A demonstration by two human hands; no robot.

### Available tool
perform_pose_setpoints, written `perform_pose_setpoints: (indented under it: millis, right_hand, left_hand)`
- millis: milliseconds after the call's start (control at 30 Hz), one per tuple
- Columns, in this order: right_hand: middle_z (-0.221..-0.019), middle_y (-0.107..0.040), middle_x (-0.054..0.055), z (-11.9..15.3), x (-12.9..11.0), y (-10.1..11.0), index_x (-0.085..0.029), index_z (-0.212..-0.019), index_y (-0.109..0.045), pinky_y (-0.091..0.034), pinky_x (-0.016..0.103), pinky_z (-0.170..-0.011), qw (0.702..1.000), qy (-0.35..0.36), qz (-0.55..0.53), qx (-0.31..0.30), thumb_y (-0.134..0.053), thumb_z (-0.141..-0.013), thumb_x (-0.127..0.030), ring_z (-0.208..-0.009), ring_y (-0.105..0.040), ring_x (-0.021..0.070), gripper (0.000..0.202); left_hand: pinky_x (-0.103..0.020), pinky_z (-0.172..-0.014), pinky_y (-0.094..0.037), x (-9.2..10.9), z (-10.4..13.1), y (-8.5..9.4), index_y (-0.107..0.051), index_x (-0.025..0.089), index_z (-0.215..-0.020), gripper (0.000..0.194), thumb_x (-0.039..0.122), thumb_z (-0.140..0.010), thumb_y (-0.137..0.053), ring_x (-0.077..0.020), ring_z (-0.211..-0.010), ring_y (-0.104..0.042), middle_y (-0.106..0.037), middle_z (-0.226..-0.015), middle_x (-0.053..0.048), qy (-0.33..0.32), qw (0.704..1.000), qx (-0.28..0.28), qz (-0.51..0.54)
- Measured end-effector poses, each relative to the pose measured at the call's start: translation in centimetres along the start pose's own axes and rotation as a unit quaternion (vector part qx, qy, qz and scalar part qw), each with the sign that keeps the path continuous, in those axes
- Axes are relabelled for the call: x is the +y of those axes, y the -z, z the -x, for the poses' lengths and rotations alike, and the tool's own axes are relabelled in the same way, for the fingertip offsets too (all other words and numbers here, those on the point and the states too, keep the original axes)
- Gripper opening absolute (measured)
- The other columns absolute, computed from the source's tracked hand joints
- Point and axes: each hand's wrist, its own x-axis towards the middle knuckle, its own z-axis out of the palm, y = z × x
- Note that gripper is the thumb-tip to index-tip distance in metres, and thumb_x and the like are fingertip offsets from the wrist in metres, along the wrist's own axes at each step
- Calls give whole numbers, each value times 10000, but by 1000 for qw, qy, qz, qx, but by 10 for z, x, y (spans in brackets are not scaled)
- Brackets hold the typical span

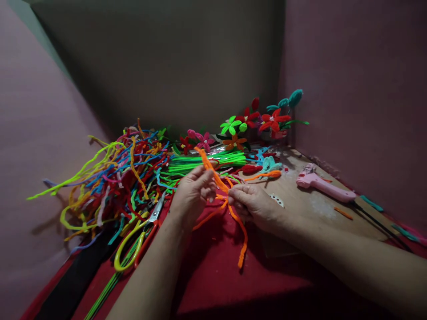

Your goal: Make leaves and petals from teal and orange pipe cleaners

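Several orange pipe cleaners [240, 231] radiate from a joined middle, held up over the red cloth. My left hand [196, 186] pinches one upright strand, which sticks up past the fingertips. At the joined middle, the thumb and fingers of my right hand [250, 200] are closed on the orange pipe cleaners. Loose orange ends hang down below and to the left. Behind my left hand lies a bundle of bright green pipe cleaners [230, 159]. Scissors [135, 249] with yellow and red handles lie left of my left forearm.
A tangled heap of colourful pipe cleaners [116, 178] fills the left side. Finished pipe-cleaner flowers [273, 120] stand at the back. On a brown board [300, 209] at right lies a pink glue gun [325, 184] with a black cord. Walls close in behind and on both sides.
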Motion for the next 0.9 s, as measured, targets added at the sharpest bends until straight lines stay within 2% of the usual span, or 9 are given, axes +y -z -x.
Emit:
perform_pose_setpoints:
  millis: [67, 133, 300, 433, 533, 700, 800, 900]
  right_hand:
    - [-432, -340, -81, -1, -1, 2, -151, -618, -524, -143, 165, -311, 1000, 4, -17, 2, -556, -774, -351, -326, -222, 28, 255]
    - [-460, -377, -68, -3, -3, 5, -135, -665, -565, -166, 161, -310, 999, -3, -44, -14, -572, -769, -375, -341, -257, 31, 262]
    - [-535, -491, -14, -5, -5, 13, -92, -759, -622, -266, 162, -343, 981, -87, -143, -96, -577, -776, -299, -410, -402, 52, 213]
    - [-532, -489, -24, -6, -3, 11, -99, -726, -600, -279, 146, -375, 957, -133, -244, -86, -563, -790, -194, -410, -388, 29, 120]
    - [-506, -480, -30, -6, -3, 8, -96, -703, -596, -274, 152, -371, 965, -126, -222, -66, -596, -772, -195, -394, -375, 28, 121]
    - [-479, -482, -41, -6, 0, 9, -110, -695, -599, -266, 164, -340, 987, -65, -137, -49, -679, -708, -277, -370, -380, 37, 186]
    - [-529, -536, -22, -6, -1, 11, -111, -706, -600, -347, 178, -381, 992, -54, -109, -47, -687, -699, -292, -411, -453, 52, 200]
    - [-616, -599, 6, -5, -8, 12, -118, -706, -593, -404, 193, -442, 993, -48, -97, -51, -672, -705, -284, -465, -512, 64, 184]
  left_hand:
    - [-154, -375, -389, -6, 2, -2, -638, 99, -830, 263, 239, -630, -736, -75, -456, -524, -565, -572, -1, 50, 996, -67, -38]
    - [-159, -371, -381, -12, 3, -4, -630, 72, -723, 216, 258, -658, -717, -80, -454, -520, -551, -544, -16, 54, 993, -84, -69]
    - [-155, -330, -305, -16, 3, -2, -596, 92, -696, 211, 291, -725, -658, -72, -397, -475, -523, -478, 0, 52, 994, -54, -81]
    - [-154, -331, -303, -18, 2, -3, -591, 104, -712, 198, 284, -713, -672, -61, -375, -448, -506, -455, 23, 40, 997, -18, -65]
    - [-164, -331, -304, -22, 4, -8, -601, 104, -748, 206, 297, -717, -666, -62, -370, -435, -481, -445, 38, 14, 998, 1, -57]
    - [-183, -341, -303, -24, 7, -14, -608, 97, -745, 224, 313, -715, -661, -75, -377, -434, -459, -436, 41, -8, 998, 23, -51]
    - [-181, -363, -297, -22, 8, -14, -594, 108, -700, 220, 314, -701, -672, -63, -377, -411, -442, -426, 46, -4, 998, 41, -52]
    - [-170, -355, -237, -22, 8, -13, -549, 122, -618, 235, 301, -681, -687, -33, -346, -324, -373, -399, 69, -10, 997, 52, -50]
